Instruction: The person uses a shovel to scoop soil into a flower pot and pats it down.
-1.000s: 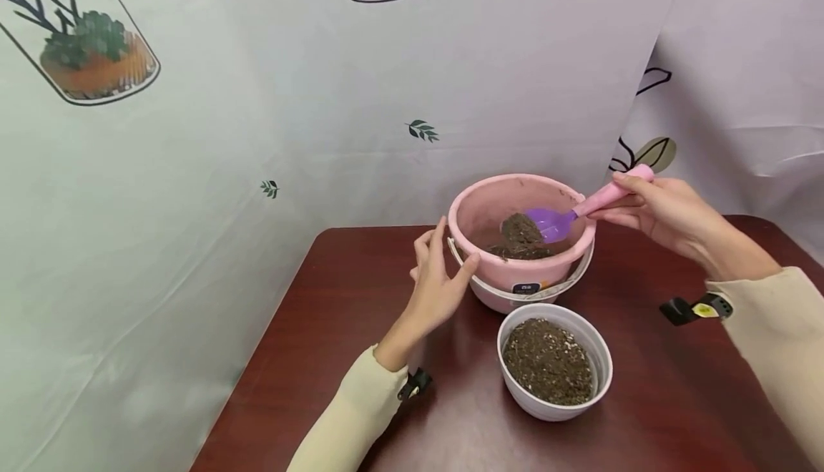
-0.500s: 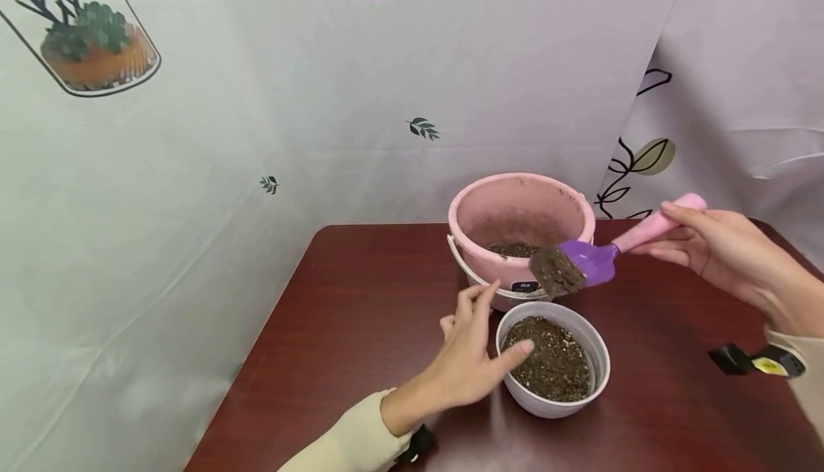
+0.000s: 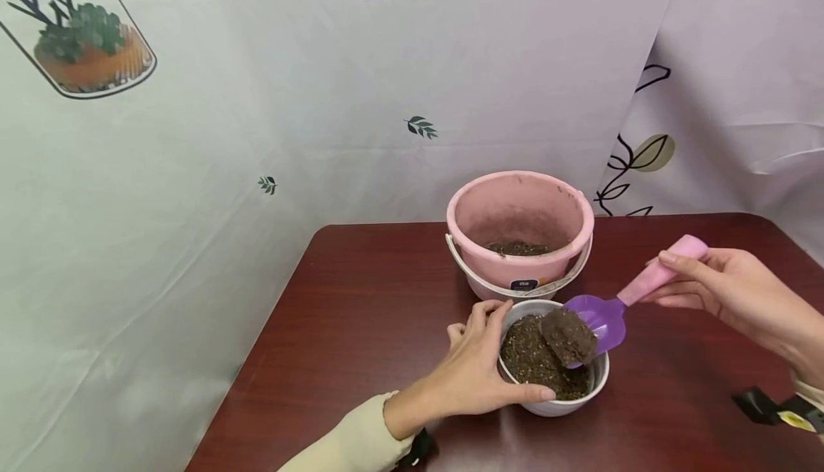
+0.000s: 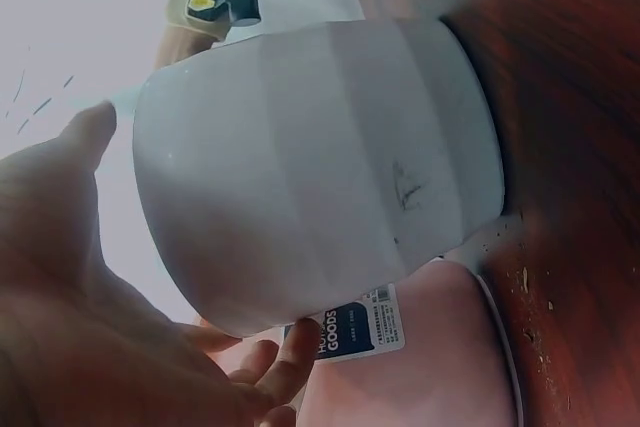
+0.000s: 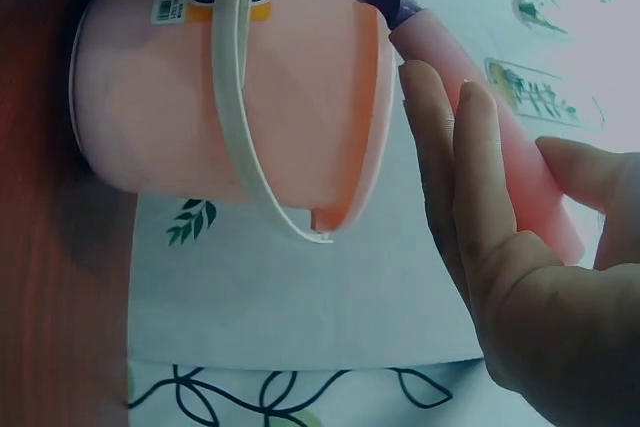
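Observation:
My right hand (image 3: 727, 297) pinches the pink handle of a purple-bladed hand trowel (image 3: 608, 322), thumb on one side and fingers along the other. A clump of dark soil (image 3: 568, 336) sits on the blade, tilted over a white pot (image 3: 553, 409) that holds soil mixed with pale bits. Beside this pot, my left hand (image 3: 473, 372) spreads around its near left side, fingers by the rim and thumb along the front. In the left wrist view the thumb stands apart from the pot wall (image 4: 300, 177); whether the fingertips press it is unclear.
Just behind the pot stands a pink bucket (image 3: 496, 268) with a white bail handle (image 3: 458, 261) hanging in front and some soil (image 3: 518, 247) at its bottom. Both stand on a dark red table (image 3: 360, 300). A printed cloth (image 3: 322, 64) hangs behind the table.
My right hand has lifted the loaded trowel out of the bucket and brought it over the pot. My left hand has left the bucket's rim and come to the pot's side.

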The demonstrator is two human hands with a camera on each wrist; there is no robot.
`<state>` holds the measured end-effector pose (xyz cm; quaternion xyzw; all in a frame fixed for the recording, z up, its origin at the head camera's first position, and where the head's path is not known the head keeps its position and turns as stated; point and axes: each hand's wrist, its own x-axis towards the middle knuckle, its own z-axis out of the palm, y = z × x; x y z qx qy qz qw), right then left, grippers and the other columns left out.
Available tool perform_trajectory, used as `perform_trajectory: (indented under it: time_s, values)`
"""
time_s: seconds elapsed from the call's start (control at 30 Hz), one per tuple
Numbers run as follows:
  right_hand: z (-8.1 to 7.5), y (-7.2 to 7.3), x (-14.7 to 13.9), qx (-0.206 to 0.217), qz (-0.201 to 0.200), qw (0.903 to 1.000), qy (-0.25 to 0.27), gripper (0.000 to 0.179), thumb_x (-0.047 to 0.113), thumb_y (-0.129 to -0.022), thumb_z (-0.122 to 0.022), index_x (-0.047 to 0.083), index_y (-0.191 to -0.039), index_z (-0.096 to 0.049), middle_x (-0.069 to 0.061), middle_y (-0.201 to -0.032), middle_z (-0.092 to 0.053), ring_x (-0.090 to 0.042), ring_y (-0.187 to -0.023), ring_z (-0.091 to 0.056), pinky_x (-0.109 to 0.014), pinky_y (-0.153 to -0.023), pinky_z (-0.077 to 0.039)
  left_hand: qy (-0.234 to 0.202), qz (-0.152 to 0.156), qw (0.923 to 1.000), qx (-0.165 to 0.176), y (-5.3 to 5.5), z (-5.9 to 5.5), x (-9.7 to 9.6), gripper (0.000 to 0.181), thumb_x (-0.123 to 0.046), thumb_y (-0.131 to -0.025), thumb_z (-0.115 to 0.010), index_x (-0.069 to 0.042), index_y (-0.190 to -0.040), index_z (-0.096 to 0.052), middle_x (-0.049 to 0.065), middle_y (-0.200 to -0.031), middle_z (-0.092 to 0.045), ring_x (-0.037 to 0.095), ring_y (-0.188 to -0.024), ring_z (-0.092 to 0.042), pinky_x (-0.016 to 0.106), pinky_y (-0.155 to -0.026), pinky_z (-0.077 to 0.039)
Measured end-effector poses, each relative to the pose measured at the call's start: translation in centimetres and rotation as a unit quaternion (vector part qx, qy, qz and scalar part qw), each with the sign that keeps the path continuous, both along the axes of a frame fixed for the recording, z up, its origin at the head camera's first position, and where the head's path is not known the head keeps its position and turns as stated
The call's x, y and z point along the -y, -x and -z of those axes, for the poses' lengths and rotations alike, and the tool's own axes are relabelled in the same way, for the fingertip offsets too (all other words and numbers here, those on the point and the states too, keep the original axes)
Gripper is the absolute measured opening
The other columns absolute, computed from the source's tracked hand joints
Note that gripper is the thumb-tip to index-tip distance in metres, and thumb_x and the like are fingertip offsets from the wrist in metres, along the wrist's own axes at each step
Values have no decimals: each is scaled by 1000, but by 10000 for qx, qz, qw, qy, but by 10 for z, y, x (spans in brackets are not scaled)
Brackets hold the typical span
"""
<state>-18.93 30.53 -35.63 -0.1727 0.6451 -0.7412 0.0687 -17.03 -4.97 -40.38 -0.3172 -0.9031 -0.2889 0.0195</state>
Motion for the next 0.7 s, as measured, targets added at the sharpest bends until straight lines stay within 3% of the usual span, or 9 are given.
perform_trajectory:
  time_s: [0.17, 0.3, 0.43, 0.53, 0.7]
  values:
    - [-8, -7, 13, -493, 490, 9939, -853, 24, -4, -103, -43, -6, -106, -67, -22, -96, -73, -27, -89, -73, -39, -73, -56, 118, 50, 9999, -65, 1, 0, -1, 114, -70, -61, -82, -29, -153, -30, -2, -142, -35, 6, -127, -38, 30, -82, -25]
    - [-20, -15, 28, -837, 1061, 9716, -1944, 20, 1, -103, -48, -9, -106, -64, -22, -94, -73, -27, -87, -73, -40, -71, -56, 157, 54, 9998, -90, 2, 1, -1, 113, -70, -58, -83, -30, -151, -31, -3, -141, -35, 5, -126, -39, 29, -80, -24]
    - [-31, -22, 39, -1416, 1365, 9486, -2480, 16, 0, -101, -51, -7, -105, -66, -17, -95, -74, -20, -91, -72, -38, -69, -57, 141, 85, 9998, -85, 3, 0, 0, 113, -69, -58, -84, -31, -151, -32, -4, -141, -35, 4, -126, -38, 30, -80, -24]
    - [-35, -24, 43, -2135, 1166, 9392, -2423, 19, -10, -98, -52, -5, -104, -68, -16, -97, -74, -15, -103, -66, -33, -70, -57, 122, 114, 9999, -34, 4, 0, 0, 112, -69, -59, -84, -32, -151, -31, -4, -141, -35, 3, -127, -37, 30, -79, -24]
    - [-33, -23, 45, -3011, 254, 9433, -1373, 29, -26, -89, -48, -13, -108, -66, -23, -106, -70, -20, -110, -62, -25, -73, -55, 139, 122, 9998, 40, 3, 0, 0, 111, -69, -61, -83, -31, -151, -31, -3, -142, -35, 4, -129, -36, 30, -80, -24]
